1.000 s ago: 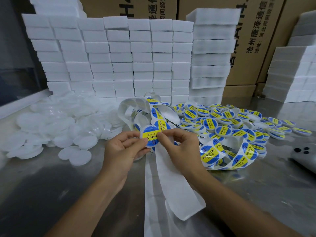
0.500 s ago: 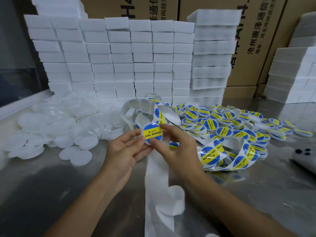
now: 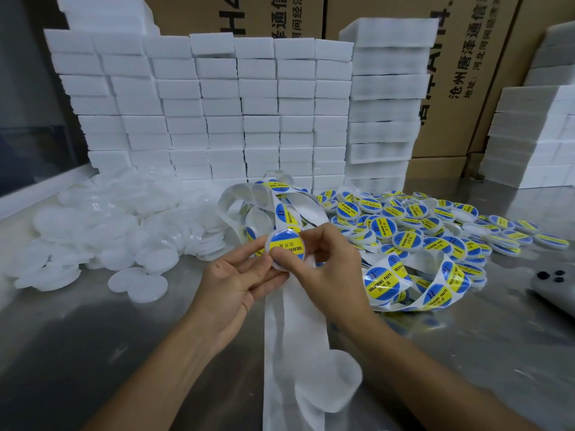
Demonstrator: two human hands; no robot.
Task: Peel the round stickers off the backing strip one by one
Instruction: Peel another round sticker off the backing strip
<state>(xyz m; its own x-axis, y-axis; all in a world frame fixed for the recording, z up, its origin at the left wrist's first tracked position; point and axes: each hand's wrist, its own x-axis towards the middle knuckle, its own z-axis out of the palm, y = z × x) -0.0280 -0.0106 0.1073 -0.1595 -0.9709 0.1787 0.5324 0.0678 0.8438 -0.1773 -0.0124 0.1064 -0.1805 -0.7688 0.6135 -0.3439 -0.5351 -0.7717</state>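
Note:
A round blue and yellow sticker (image 3: 285, 246) sits on a clear round lid held between both hands above the steel table. My left hand (image 3: 236, 283) supports the lid from the left with its fingertips. My right hand (image 3: 326, 265) grips it from the right, thumb pressed on the sticker's lower edge. The white backing strip (image 3: 294, 325) hangs below the hands towards me, its near part bare. Its far part (image 3: 384, 279) loops to the right and behind the hands with several stickers on it.
A heap of bare clear lids (image 3: 102, 231) lies at the left. A heap of stickered lids (image 3: 432, 225) lies at the right. White foam blocks (image 3: 217, 107) are stacked at the back before cardboard boxes. A grey phone (image 3: 557, 289) lies at the right edge.
The sticker has come off the strip and now sits on the lid, turned so its text is upside down. The hands rose slightly and the bare strip end curled nearer to me.

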